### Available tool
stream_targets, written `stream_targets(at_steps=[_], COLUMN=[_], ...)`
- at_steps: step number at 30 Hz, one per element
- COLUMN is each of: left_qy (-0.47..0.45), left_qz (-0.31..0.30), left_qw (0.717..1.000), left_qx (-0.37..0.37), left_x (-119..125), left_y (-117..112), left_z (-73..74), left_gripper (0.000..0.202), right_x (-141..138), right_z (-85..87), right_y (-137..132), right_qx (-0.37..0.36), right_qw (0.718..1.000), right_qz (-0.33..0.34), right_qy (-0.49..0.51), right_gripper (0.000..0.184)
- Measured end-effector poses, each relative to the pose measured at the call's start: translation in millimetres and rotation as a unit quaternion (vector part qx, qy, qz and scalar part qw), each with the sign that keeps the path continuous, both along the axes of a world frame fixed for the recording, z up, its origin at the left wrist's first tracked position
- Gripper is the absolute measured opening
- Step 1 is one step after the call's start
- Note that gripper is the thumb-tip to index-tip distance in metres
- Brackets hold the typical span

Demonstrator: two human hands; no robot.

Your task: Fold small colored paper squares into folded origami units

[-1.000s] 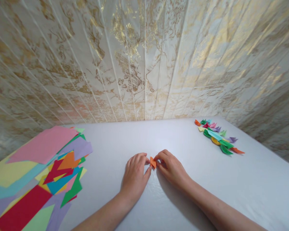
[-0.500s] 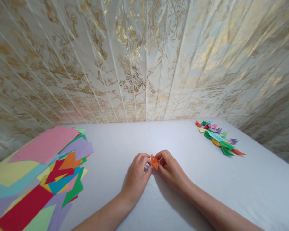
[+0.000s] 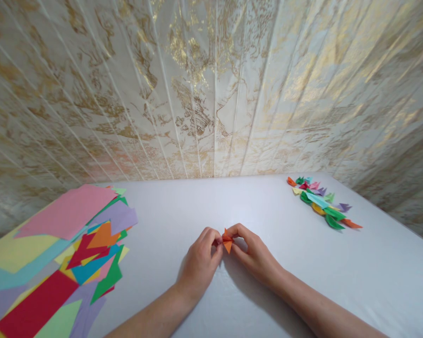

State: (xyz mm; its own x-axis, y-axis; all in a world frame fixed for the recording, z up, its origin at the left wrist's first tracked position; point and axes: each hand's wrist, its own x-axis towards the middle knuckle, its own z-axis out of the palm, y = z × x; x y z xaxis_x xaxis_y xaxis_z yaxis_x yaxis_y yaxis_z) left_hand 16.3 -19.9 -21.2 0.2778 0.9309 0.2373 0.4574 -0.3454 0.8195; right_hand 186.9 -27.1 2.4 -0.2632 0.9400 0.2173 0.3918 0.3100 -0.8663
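A small orange folded paper figure point(image 3: 227, 244) is held between my two hands over the white table point(image 3: 183, 202). Its pointed tips stick up and down between my fingers. My left hand point(image 3: 202, 256) pinches its left side with thumb and forefinger. From the other side, my right hand point(image 3: 254, 249) grips the right edge the same way. The fingertips cover part of the folds, so the exact shape cannot be made out.
Loose coloured paper sheets and scraps point(image 3: 81, 211) lie overlapping on the left side of the table. Several small folded paper pieces point(image 3: 317, 201) are gathered at the back right. A gold-patterned curtain point(image 3: 197, 94) hangs behind the table.
The orange paper has changed form between my fingers: its narrow twin points have given way to a wider shape with one tip up and one down.
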Motion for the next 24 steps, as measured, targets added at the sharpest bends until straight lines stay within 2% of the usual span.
stream_targets(at_steps=[5,12,18,24], left_qy=[0.007,0.102,0.124,0.125], left_qz=[0.019,0.012,0.005,0.001], left_qw=[0.999,0.994,0.991,0.990], left_qx=[-0.027,0.041,0.053,0.058], left_x=[0,-1,-2,-4], left_y=[0,3,4,1], left_z=[0.1,0.1,-0.9,2.1], left_gripper=[0.007,0.013,0.017,0.021], right_x=[1,4,15,16], right_z=[-2.8,-13.9,-20.6,-15.9], right_y=[1,5,5,4], right_qx=[0.014,0.075,0.082,0.063], right_qw=[0.998,0.986,0.986,0.992], right_qz=[-0.007,0.003,-0.006,-0.010], right_qy=[-0.055,-0.150,-0.147,-0.113], right_gripper=[0.022,0.028,0.054,0.053])
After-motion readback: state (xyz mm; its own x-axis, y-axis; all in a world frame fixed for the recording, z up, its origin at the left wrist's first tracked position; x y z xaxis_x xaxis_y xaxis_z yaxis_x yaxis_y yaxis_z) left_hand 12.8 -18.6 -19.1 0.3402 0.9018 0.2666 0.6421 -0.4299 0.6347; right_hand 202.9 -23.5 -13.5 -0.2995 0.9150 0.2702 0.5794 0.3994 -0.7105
